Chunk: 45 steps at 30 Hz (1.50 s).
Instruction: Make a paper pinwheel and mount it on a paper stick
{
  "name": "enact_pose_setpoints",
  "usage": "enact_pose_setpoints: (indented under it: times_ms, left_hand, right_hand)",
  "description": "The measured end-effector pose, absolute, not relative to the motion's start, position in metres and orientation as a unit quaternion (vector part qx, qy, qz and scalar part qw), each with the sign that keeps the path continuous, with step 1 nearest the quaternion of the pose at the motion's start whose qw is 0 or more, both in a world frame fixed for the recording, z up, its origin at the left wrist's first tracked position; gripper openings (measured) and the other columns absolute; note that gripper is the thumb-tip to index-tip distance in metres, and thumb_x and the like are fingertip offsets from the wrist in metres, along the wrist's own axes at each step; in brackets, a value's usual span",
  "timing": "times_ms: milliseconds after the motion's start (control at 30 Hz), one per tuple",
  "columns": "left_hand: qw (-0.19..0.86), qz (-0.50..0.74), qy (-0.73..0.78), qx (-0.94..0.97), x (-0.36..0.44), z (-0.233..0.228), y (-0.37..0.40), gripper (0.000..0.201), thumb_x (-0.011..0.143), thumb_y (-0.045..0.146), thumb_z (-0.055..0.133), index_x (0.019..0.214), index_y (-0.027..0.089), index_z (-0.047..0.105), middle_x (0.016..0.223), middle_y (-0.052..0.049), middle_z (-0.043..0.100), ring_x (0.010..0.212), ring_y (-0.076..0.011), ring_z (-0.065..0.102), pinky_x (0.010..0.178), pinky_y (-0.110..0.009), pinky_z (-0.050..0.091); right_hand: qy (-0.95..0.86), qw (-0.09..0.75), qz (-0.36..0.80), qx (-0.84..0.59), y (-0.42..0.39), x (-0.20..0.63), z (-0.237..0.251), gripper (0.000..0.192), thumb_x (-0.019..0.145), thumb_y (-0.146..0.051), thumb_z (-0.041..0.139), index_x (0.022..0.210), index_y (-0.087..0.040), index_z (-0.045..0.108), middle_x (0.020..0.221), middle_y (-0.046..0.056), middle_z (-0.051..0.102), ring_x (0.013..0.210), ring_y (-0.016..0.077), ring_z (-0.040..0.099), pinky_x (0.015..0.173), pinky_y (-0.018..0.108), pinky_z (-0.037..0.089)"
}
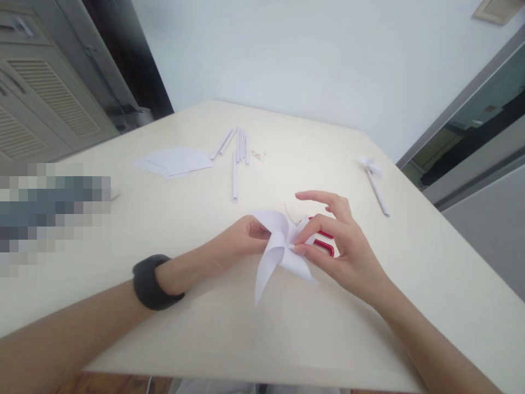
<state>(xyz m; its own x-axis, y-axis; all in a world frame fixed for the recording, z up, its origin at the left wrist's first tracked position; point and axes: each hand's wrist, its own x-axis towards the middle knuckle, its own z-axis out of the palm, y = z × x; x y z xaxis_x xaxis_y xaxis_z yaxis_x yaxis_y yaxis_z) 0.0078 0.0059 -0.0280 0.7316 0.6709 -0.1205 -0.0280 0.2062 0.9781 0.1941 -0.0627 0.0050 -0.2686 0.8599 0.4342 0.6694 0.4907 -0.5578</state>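
Note:
A white paper pinwheel [275, 242] with curled blades is held up over the near middle of the table. From the left, my left hand [248, 236] grips it, with the fingertips partly hidden behind the paper. The thumb and a finger of my right hand [334, 235] pinch at the pinwheel's centre, while the index finger is raised. Whether something small sits in that pinch I cannot make out. Behind the pinwheel and my right hand, red-handled scissors [327, 249] lie on the table, their blades hidden. A thin pale stick [289, 212] shows just above the pinwheel.
White paper sheets [180, 161] lie at the back left of the table [311, 339]. Several rolled paper tubes [240, 145] are beside them, with one tube [235, 178] nearer. Tiny thin pieces [257, 156] lie close by. A pinwheel on a paper tube [377, 191] rests at the right.

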Motion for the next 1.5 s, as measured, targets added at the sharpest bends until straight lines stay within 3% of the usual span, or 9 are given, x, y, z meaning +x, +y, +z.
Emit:
enact_pose_setpoints:
  times_ms: [200,467,667,1100,1300,1500]
  left_hand:
    - [0.728,0.237,0.279,0.580,0.0084,-0.0278,0.0062,0.027,0.066,0.027,0.073,0.092,0.020,0.071,0.087,-0.005,0.073,0.084,-0.0236,0.066,0.069,-0.030,0.051]
    - [0.755,0.229,0.268,0.552,0.0071,-0.0274,0.0069,0.021,0.068,0.022,0.071,0.088,0.019,0.071,0.088,-0.004,0.073,0.085,-0.0210,0.065,0.061,-0.023,0.047]
    - [0.748,0.252,0.262,0.554,0.0083,-0.0247,0.0056,0.022,0.065,0.021,0.074,0.087,0.018,0.072,0.089,-0.003,0.073,0.088,-0.0215,0.065,0.069,-0.025,0.048]
    - [0.749,0.233,0.258,0.564,0.0055,-0.0304,0.0102,0.021,0.070,0.021,0.070,0.090,0.018,0.070,0.092,-0.003,0.072,0.087,-0.0207,0.065,0.071,-0.025,0.048]
    - [0.722,0.250,0.274,0.584,0.0074,-0.0295,0.0078,0.026,0.065,0.021,0.073,0.091,0.018,0.069,0.088,-0.003,0.072,0.083,-0.0208,0.065,0.065,-0.024,0.048]
    - [0.752,0.212,0.250,0.572,0.0045,-0.0310,0.0097,0.016,0.071,0.021,0.068,0.087,0.019,0.071,0.092,-0.002,0.072,0.084,-0.0191,0.065,0.069,-0.024,0.048]
  right_hand:
    - [-0.787,0.363,0.133,-0.482,-0.0626,0.1930,0.0048,0.007,0.078,-0.023,0.065,0.074,-0.025,0.061,0.133,-0.001,0.044,0.122,0.0261,0.037,0.096,0.043,0.037]
    - [-0.782,0.374,0.152,-0.475,-0.0634,0.1938,0.0039,0.007,0.078,-0.021,0.065,0.075,-0.024,0.061,0.133,-0.001,0.043,0.122,0.0240,0.037,0.091,0.037,0.043]
    - [-0.784,0.367,0.139,-0.481,-0.0635,0.1927,0.0045,0.007,0.078,-0.021,0.066,0.074,-0.025,0.061,0.133,-0.001,0.044,0.122,0.0243,0.037,0.091,0.038,0.041]
    - [-0.780,0.379,0.109,-0.485,-0.0641,0.1905,-0.0002,0.006,0.079,-0.019,0.063,0.075,-0.023,0.060,0.131,0.000,0.045,0.119,0.0229,0.038,0.093,0.039,0.041]
    - [-0.784,0.386,0.094,-0.476,-0.0645,0.1904,-0.0015,0.005,0.080,-0.020,0.062,0.076,-0.023,0.060,0.130,0.001,0.047,0.119,0.0233,0.039,0.094,0.040,0.039]
    - [-0.787,0.397,0.064,-0.468,-0.0654,0.1896,0.0002,0.006,0.078,-0.018,0.064,0.075,-0.022,0.061,0.126,0.002,0.049,0.117,0.0218,0.041,0.098,0.038,0.035]
